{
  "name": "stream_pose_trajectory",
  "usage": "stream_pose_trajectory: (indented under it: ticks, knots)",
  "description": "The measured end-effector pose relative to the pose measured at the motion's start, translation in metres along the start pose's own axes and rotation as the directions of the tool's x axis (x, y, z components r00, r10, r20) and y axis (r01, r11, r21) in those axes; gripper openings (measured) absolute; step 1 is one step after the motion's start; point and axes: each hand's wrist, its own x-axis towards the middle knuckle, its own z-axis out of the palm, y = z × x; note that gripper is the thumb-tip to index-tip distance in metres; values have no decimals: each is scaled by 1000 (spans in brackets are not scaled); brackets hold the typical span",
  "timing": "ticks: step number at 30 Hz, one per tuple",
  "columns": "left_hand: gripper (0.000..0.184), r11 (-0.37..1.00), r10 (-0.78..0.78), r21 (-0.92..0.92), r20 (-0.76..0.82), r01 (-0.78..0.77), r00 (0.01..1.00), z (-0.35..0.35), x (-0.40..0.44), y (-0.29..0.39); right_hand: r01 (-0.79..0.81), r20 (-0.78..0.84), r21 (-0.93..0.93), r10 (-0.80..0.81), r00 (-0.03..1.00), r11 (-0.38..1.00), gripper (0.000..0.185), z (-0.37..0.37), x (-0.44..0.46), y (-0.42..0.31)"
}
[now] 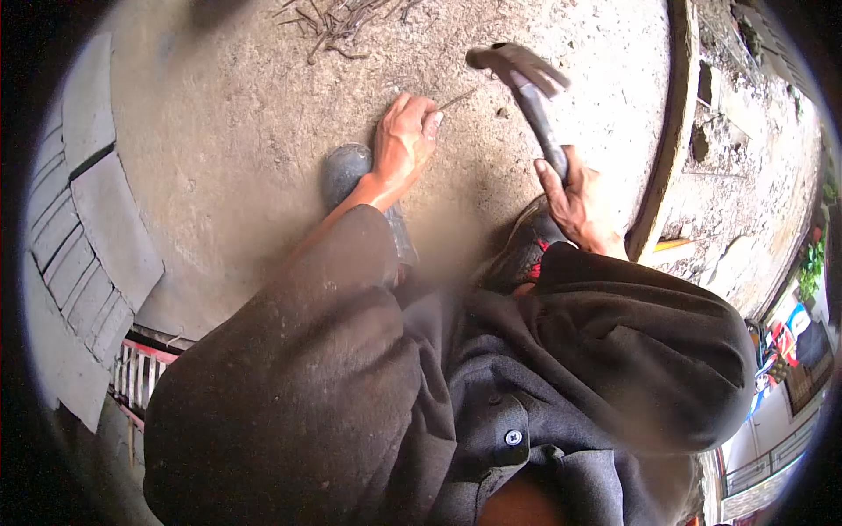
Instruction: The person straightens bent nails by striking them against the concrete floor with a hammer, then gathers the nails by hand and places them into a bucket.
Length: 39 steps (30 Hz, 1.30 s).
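Observation:
My left hand [405, 145] is closed low over the rough concrete floor, pinching a thin, dark nail [458, 98] between thumb and fingers. The nail slants up and to the right, close to the floor. My right hand [577, 203] wraps round the dark handle of a claw hammer [537, 110]. The hammer's head is slightly blurred and appears raised, to the right of the nail, with its claw pointing right. A pile of rusty, bent nails [338, 24] lies on the floor at the top of the view.
My shoes, a grey one [347, 167] and a black one with red laces [529, 245], stand beside my hands. Grey slabs [114, 219] are stacked at the left. A raised wooden edge [671, 131] borders the floor at the right. A small pebble-like bit [503, 112] lies below the hammer head.

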Motion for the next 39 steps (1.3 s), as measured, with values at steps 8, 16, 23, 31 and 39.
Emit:
stream_pose_trajectory:
  ticks: [8, 16, 23, 31, 39]
  knots:
    - [9, 997, 37, 67, -5, -36, 999, 5, 0, -2, -102, 204, -149, 132, 970, 983, 38, 30, 9, 27]
    - [12, 974, 96, 189, 147, -123, 984, 7, 8, -15, 327, -156, -580, -496, 854, 746, 61, 110, -54, 146]
    - [15, 987, 148, 39, 141, -155, 979, -11, 25, 4, -175, -118, 68, 183, 976, 982, 38, 69, -36, 63]
    - [9, 996, 78, 55, -305, -64, 949, -172, 125, 69, -193, -149, 29, 196, 969, 981, 42, 78, -34, 67]
    - [31, 948, 197, 319, -615, 13, 764, -293, 244, 32, -185, -145, 87, 196, 970, 979, 39, 71, -34, 60]
